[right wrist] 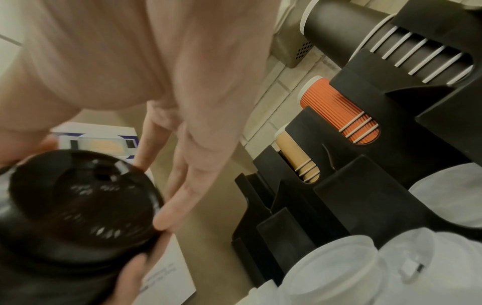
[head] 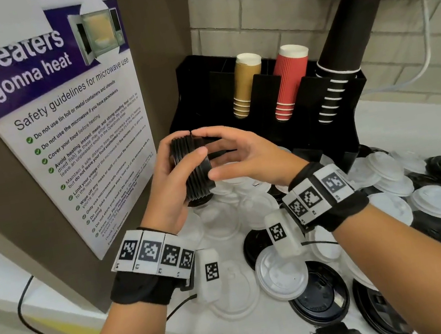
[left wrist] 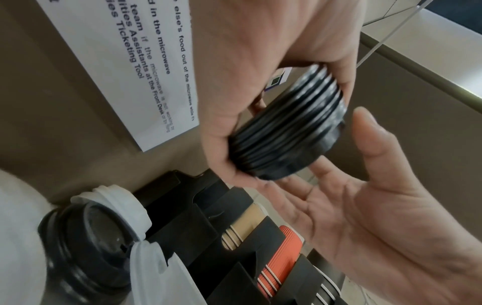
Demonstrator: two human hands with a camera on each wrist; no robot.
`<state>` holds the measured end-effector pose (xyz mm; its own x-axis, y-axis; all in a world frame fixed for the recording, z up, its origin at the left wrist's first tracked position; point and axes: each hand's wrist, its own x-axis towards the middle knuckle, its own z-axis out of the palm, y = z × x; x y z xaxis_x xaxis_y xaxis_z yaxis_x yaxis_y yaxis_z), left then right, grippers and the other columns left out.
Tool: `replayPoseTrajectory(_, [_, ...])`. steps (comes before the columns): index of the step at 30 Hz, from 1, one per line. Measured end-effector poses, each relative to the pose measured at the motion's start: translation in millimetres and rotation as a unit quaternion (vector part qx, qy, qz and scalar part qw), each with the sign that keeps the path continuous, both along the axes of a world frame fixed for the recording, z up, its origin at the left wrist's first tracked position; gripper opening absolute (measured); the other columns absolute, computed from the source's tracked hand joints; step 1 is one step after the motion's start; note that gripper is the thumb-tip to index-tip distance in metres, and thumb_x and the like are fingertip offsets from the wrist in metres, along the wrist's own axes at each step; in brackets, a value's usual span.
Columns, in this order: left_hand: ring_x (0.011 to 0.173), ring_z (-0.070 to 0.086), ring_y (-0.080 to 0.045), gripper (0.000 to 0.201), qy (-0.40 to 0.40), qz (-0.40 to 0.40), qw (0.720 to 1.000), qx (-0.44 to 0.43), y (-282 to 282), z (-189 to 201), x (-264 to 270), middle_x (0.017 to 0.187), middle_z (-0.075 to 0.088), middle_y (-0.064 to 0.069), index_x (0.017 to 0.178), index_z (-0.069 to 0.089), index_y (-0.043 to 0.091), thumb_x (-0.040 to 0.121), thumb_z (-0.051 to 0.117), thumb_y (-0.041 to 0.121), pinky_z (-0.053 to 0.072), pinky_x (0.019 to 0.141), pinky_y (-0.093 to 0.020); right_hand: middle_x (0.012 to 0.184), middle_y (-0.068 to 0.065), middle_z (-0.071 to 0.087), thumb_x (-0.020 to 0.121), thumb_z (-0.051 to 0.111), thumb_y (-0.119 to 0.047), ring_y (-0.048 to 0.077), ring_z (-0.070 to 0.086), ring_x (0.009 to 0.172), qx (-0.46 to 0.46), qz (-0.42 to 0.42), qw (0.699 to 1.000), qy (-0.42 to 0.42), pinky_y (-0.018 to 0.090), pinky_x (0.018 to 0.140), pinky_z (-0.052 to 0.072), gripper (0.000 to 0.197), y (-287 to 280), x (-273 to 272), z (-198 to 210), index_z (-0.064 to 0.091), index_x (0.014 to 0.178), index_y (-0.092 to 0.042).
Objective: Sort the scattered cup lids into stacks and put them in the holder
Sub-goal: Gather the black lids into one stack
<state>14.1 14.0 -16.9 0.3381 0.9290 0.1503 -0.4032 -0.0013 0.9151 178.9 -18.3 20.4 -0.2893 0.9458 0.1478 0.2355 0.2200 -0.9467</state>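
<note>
The left hand [head: 168, 187] gripped a stack of black lids [head: 193, 168] on edge in front of the black holder [head: 320, 126], while the right hand [head: 243, 154], fingers straight, seemingly just touched it.

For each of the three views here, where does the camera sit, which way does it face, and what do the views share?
Head: looks down over both forearms at the black plastic cup holder and scattered lids.
Left wrist: looks along the left hand gripping the stack of black plastic lids; the right hand lies open beside it.
Right wrist: looks along that hand's straight fingers touching the stack.
Shared: all three show the stack and the holder's red ribbed cups.
</note>
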Motion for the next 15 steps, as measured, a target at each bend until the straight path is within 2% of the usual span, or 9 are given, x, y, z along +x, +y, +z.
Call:
replayPoseTrajectory(2, [0.086,0.063,-0.016,0.038,-0.005,0.05,0.999,0.006,3.6,3.3,-3.4,0.101,0.059,0.001,0.106,0.058,0.031,0.071,0.073,0.032,0.054,0.06,-0.033,0.127,0.007,0.061,0.09,0.063,-0.009,0.017,0.06,0.118,-0.046,-0.01,0.999,-0.006,0.03,0.097,0.05,0.05,12.4,1.6,2.9,0.047,0.135,-0.023])
replayPoseTrajectory(3, [0.082,0.061,-0.013,0.033,-0.009,0.073,0.997,0.006,5.7,4.9,-4.8,0.097,0.058,0.004,0.103,0.057,0.033,0.072,0.071,0.03,0.053,0.059,-0.032,0.127,0.007,0.061,0.093,0.059,-0.01,0.017,0.058,0.119,-0.05,-0.036,0.997,-0.05,0.026,0.097,0.049,0.043,19.9,1.8,4.9,0.05,0.134,-0.018])
replayPoseTrajectory(5, [0.075,0.06,-0.009,0.028,-0.017,0.1,0.995,0.01,8.9,7.2,-8.8,0.087,0.059,0.01,0.098,0.056,0.036,0.074,0.069,0.028,0.052,0.057,-0.031,0.126,0.007,0.061,0.096,0.051,-0.004,0.019,0.056,0.12,-0.026,-0.049,0.975,-0.214,0.016,0.093,0.044,0.032,36.1,-2.6,5.0,0.057,0.127,-0.008])
replayPoseTrajectory(7, [0.067,0.061,-0.005,0.027,-0.019,0.102,0.994,0.019,10.0,8.2,-11.9,0.079,0.061,0.016,0.097,0.055,0.035,0.075,0.068,0.026,0.051,0.053,-0.029,0.13,0.003,0.058,0.096,0.044,-0.004,0.021,0.049,0.123,-0.019,0.023,0.918,-0.397,0.019,0.098,0.038,0.034,47.2,-16.5,1.2,0.062,0.124,-0.013])
replayPoseTrajectory(10, [0.071,0.06,-0.005,0.034,-0.02,0.107,0.994,0.02,10.5,8.4,-15.1,0.086,0.059,0.012,0.097,0.056,0.036,0.068,0.073,0.032,0.051,0.057,-0.028,0.143,-0.003,0.04,0.098,0.038,-0.014,0.024,0.03,0.123,-0.063,0.123,0.776,-0.616,0.035,0.098,0.03,0.042,56.6,-44.7,-9.4,0.055,0.128,-0.037])
replayPoseTrajectory(12, [0.074,0.06,-0.006,0.039,-0.023,0.104,0.994,0.017,10.0,8.7,-16.4,0.092,0.057,0.009,0.097,0.058,0.036,0.062,0.075,0.037,0.051,0.058,-0.027,0.146,0.0,0.031,0.098,0.041,-0.021,0.027,0.025,0.125,-0.066,0.144,0.698,-0.699,0.043,0.101,0.027,0.042,61.5,-59.8,-17.1,0.05,0.133,-0.043])
replayPoseTrajectory(13, [0.073,0.061,-0.006,0.039,-0.025,0.103,0.994,0.014,9.8,8.6,-16.7,0.094,0.057,0.007,0.097,0.058,0.036,0.062,0.075,0.037,0.051,0.056,-0.027,0.148,0.001,0.026,0.098,0.044,-0.027,0.028,0.022,0.13,-0.075,0.142,0.675,-0.72,0.047,0.106,0.024,0.041,63.2,-64.6,-21.1,0.047,0.136,-0.041])
replayPoseTrajectory(15, [0.07,0.062,-0.004,0.037,-0.026,0.103,0.994,0.008,9.4,8.7,-17.2,0.098,0.055,0.004,0.099,0.057,0.035,0.067,0.075,0.031,0.051,0.053,-0.027,0.154,0.001,0.018,0.096,0.05,-0.041,0.029,0.012,0.14,-0.106,0.137,0.649,-0.74,0.053,0.115,0.015,0.051,67.3,-68.2,-29.7,0.039,0.144,-0.032])
